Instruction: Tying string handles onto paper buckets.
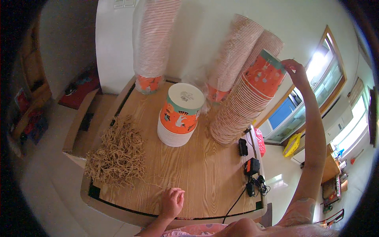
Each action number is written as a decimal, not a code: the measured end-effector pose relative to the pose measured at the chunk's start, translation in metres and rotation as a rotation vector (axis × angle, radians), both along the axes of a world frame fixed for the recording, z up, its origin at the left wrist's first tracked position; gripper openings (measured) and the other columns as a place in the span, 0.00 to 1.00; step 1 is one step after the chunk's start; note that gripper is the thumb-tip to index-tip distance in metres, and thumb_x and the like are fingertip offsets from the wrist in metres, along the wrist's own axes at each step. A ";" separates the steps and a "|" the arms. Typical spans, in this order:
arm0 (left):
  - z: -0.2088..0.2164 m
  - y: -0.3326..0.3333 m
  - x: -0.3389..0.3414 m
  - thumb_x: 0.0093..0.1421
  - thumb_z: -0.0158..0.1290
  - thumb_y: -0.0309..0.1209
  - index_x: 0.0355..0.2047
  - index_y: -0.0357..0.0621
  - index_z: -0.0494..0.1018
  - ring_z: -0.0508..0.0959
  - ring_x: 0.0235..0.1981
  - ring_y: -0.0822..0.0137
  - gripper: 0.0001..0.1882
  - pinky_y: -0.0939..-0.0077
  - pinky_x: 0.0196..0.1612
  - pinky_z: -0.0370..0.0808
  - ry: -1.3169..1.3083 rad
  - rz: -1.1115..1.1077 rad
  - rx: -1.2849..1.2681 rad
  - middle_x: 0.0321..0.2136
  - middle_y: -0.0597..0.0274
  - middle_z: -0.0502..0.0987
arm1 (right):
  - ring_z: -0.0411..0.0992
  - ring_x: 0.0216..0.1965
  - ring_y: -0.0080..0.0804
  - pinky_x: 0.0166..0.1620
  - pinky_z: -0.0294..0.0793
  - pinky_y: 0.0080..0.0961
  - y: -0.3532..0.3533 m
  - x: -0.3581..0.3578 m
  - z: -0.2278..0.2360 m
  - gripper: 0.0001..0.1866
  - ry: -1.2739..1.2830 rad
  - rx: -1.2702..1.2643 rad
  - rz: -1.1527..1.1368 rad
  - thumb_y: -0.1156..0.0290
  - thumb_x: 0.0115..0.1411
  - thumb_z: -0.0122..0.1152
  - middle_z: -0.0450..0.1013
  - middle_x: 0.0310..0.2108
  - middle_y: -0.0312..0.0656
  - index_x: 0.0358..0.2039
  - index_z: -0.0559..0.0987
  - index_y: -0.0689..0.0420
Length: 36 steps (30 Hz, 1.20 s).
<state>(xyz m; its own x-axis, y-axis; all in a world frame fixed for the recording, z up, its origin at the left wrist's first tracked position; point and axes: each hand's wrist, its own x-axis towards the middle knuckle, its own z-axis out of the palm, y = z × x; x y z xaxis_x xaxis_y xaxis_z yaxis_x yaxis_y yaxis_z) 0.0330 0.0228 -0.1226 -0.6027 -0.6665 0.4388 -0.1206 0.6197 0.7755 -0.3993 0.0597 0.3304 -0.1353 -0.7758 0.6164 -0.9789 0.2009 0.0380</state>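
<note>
At the upper right, my right hand [296, 74] reaches out with its fingers closed on the edge of the top paper bucket [265, 73]. That bucket is orange with a green band and sits upside down on a tall, leaning stack of nested paper buckets [240, 112]. My left hand [172, 202] is near the table's front edge, its fingers curled in, with nothing seen in them. A loose strand of twine lies just beyond it, trailing from a tangled heap of brown twine [120, 156]. A shorter upside-down bucket stack [181, 114] stands mid-table.
Tall plastic-wrapped bucket stacks [154, 43] [237, 51] stand along the wall. Black power adapters [251, 166] with cables and a small black object [242, 147] lie at the wood-grain table's [197, 166] right edge. An open cardboard box [85, 122] is on the left.
</note>
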 end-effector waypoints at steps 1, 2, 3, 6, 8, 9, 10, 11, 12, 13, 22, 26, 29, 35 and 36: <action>0.000 0.000 0.001 0.48 0.54 0.25 0.29 0.46 0.72 0.71 0.34 0.60 0.07 0.65 0.38 0.66 -0.002 0.000 0.001 0.31 0.63 0.72 | 0.71 0.41 0.30 0.46 0.69 0.27 0.000 0.003 -0.001 0.10 0.016 0.005 -0.005 0.78 0.55 0.51 0.73 0.37 0.42 0.39 0.75 0.60; 0.001 0.000 0.001 0.48 0.54 0.25 0.29 0.46 0.72 0.71 0.35 0.60 0.07 0.65 0.38 0.66 -0.003 0.003 -0.003 0.31 0.63 0.72 | 0.71 0.41 0.30 0.46 0.69 0.27 -0.002 0.007 -0.002 0.10 0.031 0.010 -0.010 0.79 0.55 0.51 0.73 0.37 0.42 0.38 0.75 0.60; 0.001 -0.001 0.001 0.48 0.54 0.25 0.29 0.46 0.72 0.71 0.35 0.60 0.07 0.65 0.38 0.66 -0.004 0.003 -0.007 0.31 0.63 0.72 | 0.71 0.41 0.30 0.46 0.69 0.27 -0.002 0.008 -0.004 0.10 0.030 0.010 -0.011 0.79 0.55 0.51 0.73 0.37 0.42 0.38 0.75 0.60; 0.003 0.000 0.002 0.48 0.54 0.24 0.29 0.46 0.72 0.71 0.35 0.60 0.07 0.65 0.38 0.67 -0.027 -0.010 0.005 0.32 0.62 0.72 | 0.71 0.41 0.31 0.46 0.69 0.27 -0.001 0.009 -0.009 0.12 0.025 -0.013 -0.039 0.81 0.54 0.49 0.73 0.37 0.43 0.38 0.76 0.60; 0.004 0.000 0.002 0.48 0.54 0.24 0.30 0.45 0.72 0.71 0.36 0.59 0.07 0.66 0.38 0.67 -0.026 -0.013 -0.001 0.32 0.62 0.72 | 0.71 0.41 0.32 0.46 0.69 0.28 0.003 0.005 -0.016 0.14 0.042 -0.091 -0.008 0.83 0.52 0.47 0.73 0.37 0.43 0.38 0.76 0.59; 0.003 0.000 0.002 0.48 0.54 0.24 0.30 0.45 0.71 0.71 0.36 0.59 0.07 0.66 0.38 0.67 -0.026 -0.007 -0.010 0.32 0.61 0.72 | 0.71 0.41 0.32 0.46 0.69 0.28 0.002 0.006 -0.019 0.14 0.041 -0.090 -0.014 0.83 0.52 0.47 0.73 0.37 0.43 0.38 0.76 0.59; 0.002 0.000 0.002 0.48 0.54 0.24 0.30 0.45 0.71 0.71 0.36 0.59 0.07 0.66 0.38 0.67 -0.028 -0.013 -0.010 0.32 0.61 0.72 | 0.72 0.41 0.34 0.47 0.69 0.28 0.000 0.009 -0.022 0.15 0.064 -0.107 -0.031 0.83 0.52 0.47 0.73 0.38 0.44 0.39 0.76 0.58; 0.001 0.000 0.002 0.48 0.53 0.24 0.30 0.45 0.71 0.71 0.36 0.58 0.08 0.65 0.38 0.67 -0.011 -0.024 0.014 0.32 0.61 0.72 | 0.72 0.41 0.35 0.47 0.69 0.28 0.000 0.009 -0.025 0.15 0.087 -0.124 -0.049 0.83 0.51 0.47 0.73 0.38 0.45 0.39 0.76 0.58; 0.000 0.000 0.001 0.48 0.53 0.23 0.30 0.44 0.71 0.71 0.35 0.58 0.08 0.65 0.38 0.68 0.006 -0.036 0.038 0.32 0.60 0.72 | 0.71 0.41 0.39 0.47 0.69 0.29 0.000 0.006 -0.029 0.16 0.121 -0.165 0.021 0.83 0.50 0.46 0.72 0.37 0.45 0.39 0.75 0.57; 0.001 0.000 0.000 0.48 0.53 0.23 0.30 0.44 0.71 0.71 0.35 0.58 0.08 0.65 0.38 0.68 0.004 -0.046 0.037 0.32 0.60 0.72 | 0.71 0.41 0.39 0.47 0.69 0.29 0.003 0.004 -0.028 0.16 0.121 -0.165 0.011 0.83 0.50 0.46 0.72 0.37 0.45 0.39 0.75 0.57; 0.018 0.001 0.001 0.48 0.53 0.23 0.29 0.43 0.71 0.71 0.35 0.57 0.06 0.65 0.39 0.68 -0.016 -0.004 0.011 0.32 0.59 0.72 | 0.64 0.44 0.44 0.46 0.61 0.40 -0.001 0.045 -0.133 0.17 0.490 -0.172 -0.272 0.66 0.47 0.60 0.67 0.40 0.44 0.40 0.73 0.54; 0.018 -0.001 0.005 0.48 0.53 0.23 0.29 0.43 0.71 0.71 0.35 0.57 0.06 0.65 0.40 0.68 -0.038 -0.019 -0.033 0.32 0.59 0.71 | 0.65 0.41 0.41 0.42 0.61 0.38 -0.026 0.066 -0.161 0.16 0.494 -0.133 -0.307 0.62 0.46 0.61 0.68 0.36 0.42 0.36 0.74 0.53; 0.013 0.000 0.004 0.48 0.53 0.23 0.29 0.43 0.72 0.71 0.35 0.57 0.06 0.65 0.40 0.68 -0.030 -0.011 -0.031 0.32 0.59 0.71 | 0.65 0.40 0.42 0.42 0.61 0.38 -0.039 0.063 -0.163 0.14 0.578 -0.220 -0.296 0.63 0.46 0.61 0.67 0.35 0.42 0.34 0.73 0.52; 0.010 -0.001 0.003 0.48 0.53 0.24 0.29 0.43 0.72 0.71 0.35 0.58 0.06 0.65 0.40 0.68 -0.021 -0.006 -0.016 0.31 0.59 0.72 | 0.68 0.39 0.41 0.41 0.61 0.38 -0.053 0.065 -0.166 0.10 0.505 -0.190 -0.304 0.68 0.47 0.59 0.69 0.32 0.41 0.31 0.71 0.53; 0.010 -0.001 0.002 0.48 0.53 0.24 0.29 0.43 0.72 0.71 0.35 0.58 0.06 0.65 0.40 0.68 -0.016 -0.011 -0.011 0.31 0.59 0.72 | 0.69 0.39 0.41 0.41 0.62 0.38 -0.050 0.070 -0.167 0.10 0.356 -0.125 -0.328 0.69 0.47 0.58 0.70 0.31 0.41 0.31 0.71 0.54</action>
